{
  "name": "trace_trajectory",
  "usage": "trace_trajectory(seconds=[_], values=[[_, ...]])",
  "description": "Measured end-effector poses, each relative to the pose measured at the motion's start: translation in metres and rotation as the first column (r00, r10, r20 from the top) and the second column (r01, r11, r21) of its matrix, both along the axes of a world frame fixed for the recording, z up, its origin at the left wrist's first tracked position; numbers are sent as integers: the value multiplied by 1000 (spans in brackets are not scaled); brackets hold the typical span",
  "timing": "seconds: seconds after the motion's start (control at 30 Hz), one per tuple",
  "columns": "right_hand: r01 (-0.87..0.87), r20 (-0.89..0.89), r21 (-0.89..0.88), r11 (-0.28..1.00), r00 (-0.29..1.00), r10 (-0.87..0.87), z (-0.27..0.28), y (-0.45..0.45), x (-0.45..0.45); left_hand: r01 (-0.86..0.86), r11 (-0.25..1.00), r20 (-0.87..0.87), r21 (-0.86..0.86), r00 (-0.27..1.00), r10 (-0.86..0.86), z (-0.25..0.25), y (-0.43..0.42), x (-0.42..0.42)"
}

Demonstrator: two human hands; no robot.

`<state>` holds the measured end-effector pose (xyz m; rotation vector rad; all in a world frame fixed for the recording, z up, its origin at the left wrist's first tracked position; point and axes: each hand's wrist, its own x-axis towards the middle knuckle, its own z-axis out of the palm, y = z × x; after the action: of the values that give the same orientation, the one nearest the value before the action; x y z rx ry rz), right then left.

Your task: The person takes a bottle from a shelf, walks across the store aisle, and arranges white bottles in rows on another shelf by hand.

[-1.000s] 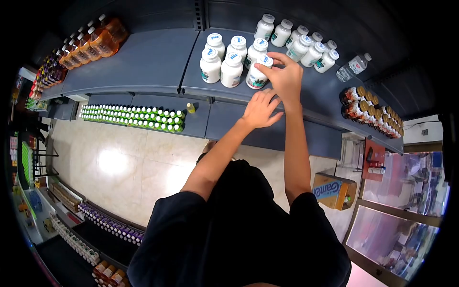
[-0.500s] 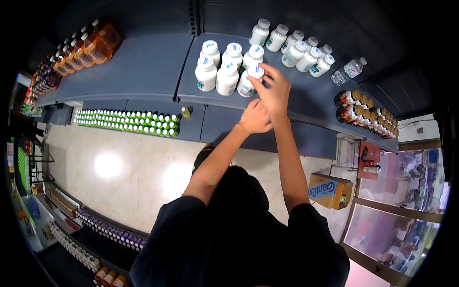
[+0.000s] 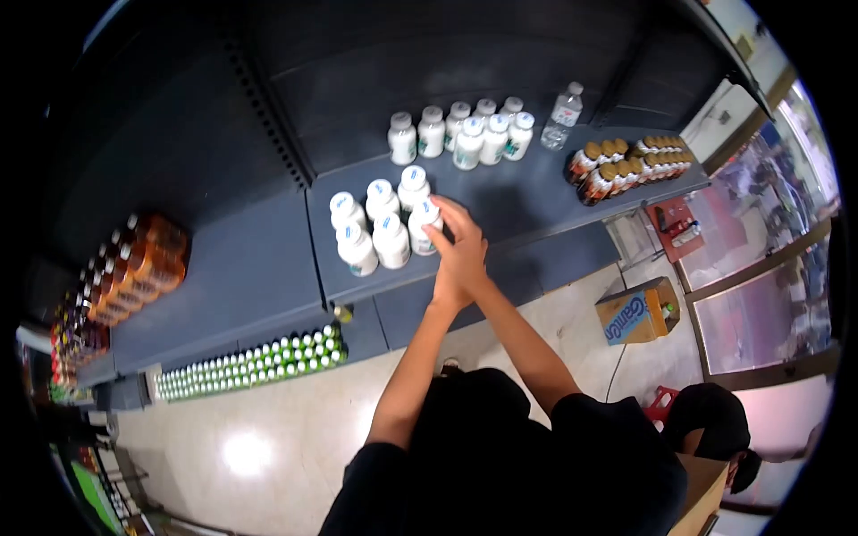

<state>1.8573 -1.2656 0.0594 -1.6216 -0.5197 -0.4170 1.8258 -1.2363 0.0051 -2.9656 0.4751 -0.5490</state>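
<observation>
Six white bottles with white caps stand in two short rows on the grey shelf (image 3: 500, 223). My right hand (image 3: 465, 246) is at the front right white bottle (image 3: 423, 230), with its thumb and fingers around the bottle's right side near the cap. My left hand (image 3: 446, 291) is tucked against the right hand and wrist, and its fingers are mostly hidden. Beside the held bottle stands another white bottle (image 3: 391, 243) of the front row.
More white bottles (image 3: 467, 147) stand at the back, near a clear water bottle (image 3: 562, 116). Brown-capped jars (image 3: 608, 179) are right, orange drink bottles (image 3: 147, 263) left, green bottles (image 3: 259, 364) on the lower shelf. A carton (image 3: 636, 313) and a crouching person (image 3: 710, 424) are at right.
My view has turned, so the shelf sits lower and tilted. The right hand stays at the same bottle. My left hand has come closer to the right one. A crouching person has come into view.
</observation>
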Motion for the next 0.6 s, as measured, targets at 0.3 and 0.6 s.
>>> trace_trajectory(seconds=[0.3, 0.6], values=[[-34, -54, 118, 992, 998, 41, 2, 8, -16, 129, 940, -7, -316, 990, -138, -51, 4, -5], [11, -63, 68, 998, 998, -7, -2, 9, -11, 112, 969, -7, -220, 993, -116, -46, 9, -5]])
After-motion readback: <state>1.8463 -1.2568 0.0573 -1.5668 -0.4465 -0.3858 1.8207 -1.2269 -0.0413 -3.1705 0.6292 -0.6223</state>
